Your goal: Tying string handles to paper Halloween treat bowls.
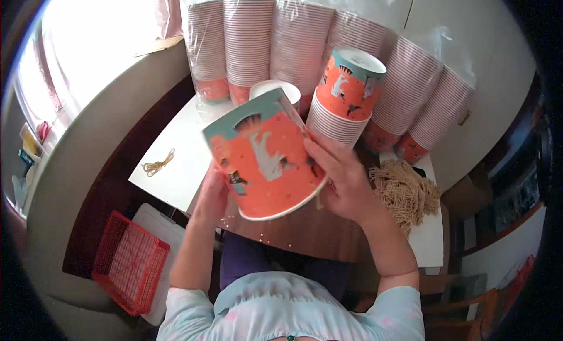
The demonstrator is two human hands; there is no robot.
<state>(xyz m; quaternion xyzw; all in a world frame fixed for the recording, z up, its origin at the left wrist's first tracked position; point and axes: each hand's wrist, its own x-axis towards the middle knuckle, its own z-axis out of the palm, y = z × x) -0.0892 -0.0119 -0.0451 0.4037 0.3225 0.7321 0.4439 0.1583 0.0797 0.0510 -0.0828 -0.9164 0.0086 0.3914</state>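
Observation:
A large orange and teal paper bucket (264, 156), printed with animal figures, is held up in front of me over the table. It is tilted, with its white rolled rim pointing down toward me. My left hand (212, 191) grips its left side, and most of those fingers are hidden behind it. My right hand (339, 174) is closed on its right side, fingers lying along the wall. Just behind it stands a white-rimmed paper bucket (275, 86), partly covered. To the right, a stack of nested buckets (337, 123) has an upside-down bucket (355, 77) on top.
Tall plastic-wrapped stacks of paper buckets (249, 45) line the back of the table (176, 177). A coil of beige cord (158, 163) lies on the left. Tan fringed fabric (406, 191) rests at the right. A red plastic basket (130, 262) stands lower left.

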